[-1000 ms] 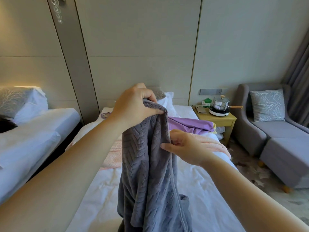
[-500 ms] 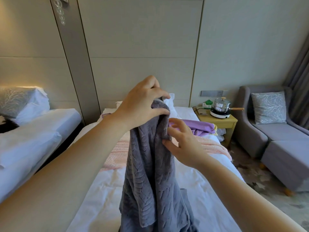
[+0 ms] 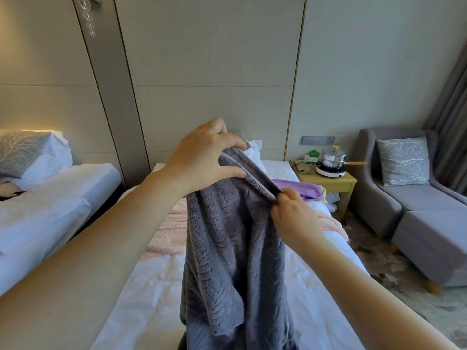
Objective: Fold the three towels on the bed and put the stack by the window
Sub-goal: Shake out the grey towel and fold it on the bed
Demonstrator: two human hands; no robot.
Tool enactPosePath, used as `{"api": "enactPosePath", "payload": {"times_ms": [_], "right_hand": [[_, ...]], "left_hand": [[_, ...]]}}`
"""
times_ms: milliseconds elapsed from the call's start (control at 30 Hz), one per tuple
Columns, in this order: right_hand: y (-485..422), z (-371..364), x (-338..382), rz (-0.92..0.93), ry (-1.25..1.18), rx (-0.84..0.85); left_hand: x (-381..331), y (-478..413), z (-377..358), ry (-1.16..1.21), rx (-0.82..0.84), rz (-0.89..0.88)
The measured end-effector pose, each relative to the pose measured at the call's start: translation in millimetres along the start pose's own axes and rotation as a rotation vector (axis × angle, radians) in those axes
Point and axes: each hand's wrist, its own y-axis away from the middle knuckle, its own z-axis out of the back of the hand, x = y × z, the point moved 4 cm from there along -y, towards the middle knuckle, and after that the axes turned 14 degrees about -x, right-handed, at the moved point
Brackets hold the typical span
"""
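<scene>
Above the bed (image 3: 151,286), left hand (image 3: 202,157) and right hand (image 3: 295,218) pinch the grey towel (image 3: 232,236) — its hem inside their curled fingers (image 3: 227,171).

Over near end of bed (image 3: 316,311), towel (image 3: 235,248) held up: left hand (image 3: 202,157) at top edge, right hand (image 3: 293,218) lower right on same edge. Behind it, second towel (image 3: 171,228) across bed; third towel (image 3: 295,188) farther back, right. Nightstand (image 3: 336,183) right of bed, pot (image 3: 331,157) on it; armchair (image 3: 404,198) beyond. Second bed (image 3: 50,210) left.
</scene>
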Motion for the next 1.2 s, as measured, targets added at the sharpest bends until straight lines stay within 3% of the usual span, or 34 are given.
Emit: {"api": "enactPosePath", "payload": {"times_ms": [100, 233, 333, 467, 533, 600, 733, 800, 933, 1067, 1200], "right_hand": [[-4, 4, -7, -0.051, -0.120, 0.028], [3, -2, -6, 0.026, -0.074, 0.209], [7, -1, -11, -0.088, -0.216, 0.303], [-8, 28, -20, -0.347, -0.596, 0.115], [-14, 39, -17, -0.413, -0.776, 0.124], [-17, 45, -6, -0.347, -0.846, 0.197], [-17, 45, 15, -0.185, -0.874, 0.318], [-17, 43, 15, -0.166, -0.869, 0.321], [-6, 37, 4, -0.137, -0.775, 0.363], [11, 30, -12, -0.224, -0.690, 0.570], [23, 30, -29, -0.133, -0.413, 0.595]], "left_hand": [[4, -2, 1, -0.102, -0.005, 0.005], [4, -4, 6, -0.086, -0.174, 0.033], [7, -6, 8, -0.122, -0.279, 0.085], [34, 1, 11, -0.288, -0.274, 0.302], [47, 7, 8, -0.399, -0.165, 0.360], [47, 11, -3, -0.401, 0.019, 0.323], [3, 31, -40, 0.125, 0.504, 0.270], [-7, 44, -54, 0.328, 0.600, 0.307], [-9, 42, -54, 0.506, 0.397, 0.352], [-14, 23, -47, 0.542, 0.219, 0.303], [-7, 8, -23, 0.615, 0.057, 0.276]]}}
